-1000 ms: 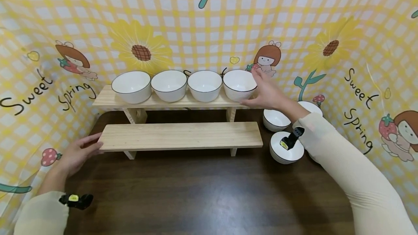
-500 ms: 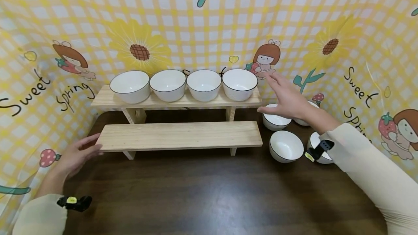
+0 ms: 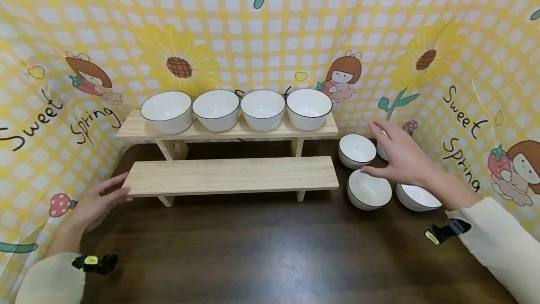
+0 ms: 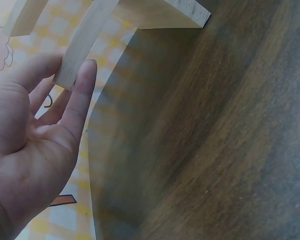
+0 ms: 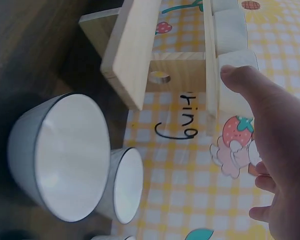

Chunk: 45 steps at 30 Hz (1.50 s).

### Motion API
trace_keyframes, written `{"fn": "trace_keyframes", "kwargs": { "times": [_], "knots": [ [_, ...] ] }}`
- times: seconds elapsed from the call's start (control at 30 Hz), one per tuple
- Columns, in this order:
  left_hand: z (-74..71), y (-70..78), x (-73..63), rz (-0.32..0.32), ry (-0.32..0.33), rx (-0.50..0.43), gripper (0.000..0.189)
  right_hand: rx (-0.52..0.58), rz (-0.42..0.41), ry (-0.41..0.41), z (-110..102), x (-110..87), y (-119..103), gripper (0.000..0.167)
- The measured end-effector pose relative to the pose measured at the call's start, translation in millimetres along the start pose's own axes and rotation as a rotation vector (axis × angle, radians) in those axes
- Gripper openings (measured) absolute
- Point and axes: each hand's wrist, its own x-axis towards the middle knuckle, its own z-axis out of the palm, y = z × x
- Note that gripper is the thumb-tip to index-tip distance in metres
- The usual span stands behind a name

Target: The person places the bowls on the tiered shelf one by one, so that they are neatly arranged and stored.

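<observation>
Cloth (image 3: 261, 50): a yellow-and-white check sheet stands to your left, behind the rack and to your right, printed with sunflowers and "Sweet Spring".
Left hand (image 3: 96, 203): you pinch the left end of the lower board between thumb and fingers, as your left wrist view shows.
Left sleeve (image 3: 52, 278): cream, with a black device (image 3: 94, 263) at the wrist.
Lower board (image 3: 234, 176): pale wood, the rack's front step, standing over the dark wooden counter (image 3: 236, 247).
Upper board (image 3: 239, 130): the rear step, set higher, carrying four bowls.
Row on top: first bowl (image 3: 166, 112), second bowl (image 3: 216, 111), third bowl (image 3: 263, 110) and fourth bowl (image 3: 309, 110), all white with dark rims, upright, side by side.
Bowls on the counter: right of the rack sit the rear-left bowl (image 3: 356, 151), front-left bowl (image 3: 369, 192), rear-right bowl (image 3: 381, 153), mostly hidden by your right hand, and front-right bowl (image 3: 416, 198), partly covered.
Right hand (image 3: 402, 156): you hold nothing in it; thumb parted from the fingers, it hovers over the counter bowls.
Right sleeve (image 3: 502, 243): also cream, a second black device (image 3: 447, 230) at its cuff.
</observation>
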Motion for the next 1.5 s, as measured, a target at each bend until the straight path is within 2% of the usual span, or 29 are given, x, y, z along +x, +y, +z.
{"fn": "trace_keyframes", "kwargs": {
  "times": [0.3, 0.47, 0.6, 0.77, 0.97, 1.13, 1.3, 1.5],
  "knots": [
    [-0.3, -1.0, 1.6, -0.009, -0.013, -0.016, 0.056, -0.013, -0.017, 0.070, 7.4, -46.5, 15.4, 0.109],
    [-0.7, -1.5, 1.1, -0.028, -0.004, -0.035, 0.057, -0.033, 0.008, 0.105, 19.3, -71.3, 22.7, 0.108],
    [-1.6, -0.9, 1.0, -0.032, 0.003, -0.039, 0.060, -0.002, 0.073, 0.096, 29.6, -88.7, 27.3, 0.108],
    [-2.8, -1.7, 0.9, -0.018, -0.012, -0.030, 0.060, 0.054, 0.209, 0.064, 32.1, -107.3, 34.3, 0.115],
    [-3.8, -3.0, -0.7, -0.008, -0.017, -0.011, 0.061, 0.230, 0.380, 0.058, 31.4, -130.0, 48.8, 0.113],
    [-3.9, -2.4, 0.2, -0.012, -0.017, 0.010, 0.066, 0.332, 0.446, 0.074, 32.3, -145.1, 63.0, 0.112],
    [-3.3, -2.3, 0.4, -0.025, -0.007, 0.031, 0.070, 0.376, 0.498, 0.060, 39.0, -155.2, 73.3, 0.113],
    [-3.1, -0.2, 0.4, -0.045, 0.011, 0.101, 0.074, 0.411, 0.548, 0.045, 53.1, -161.8, 84.8, 0.112]
  ]
}}
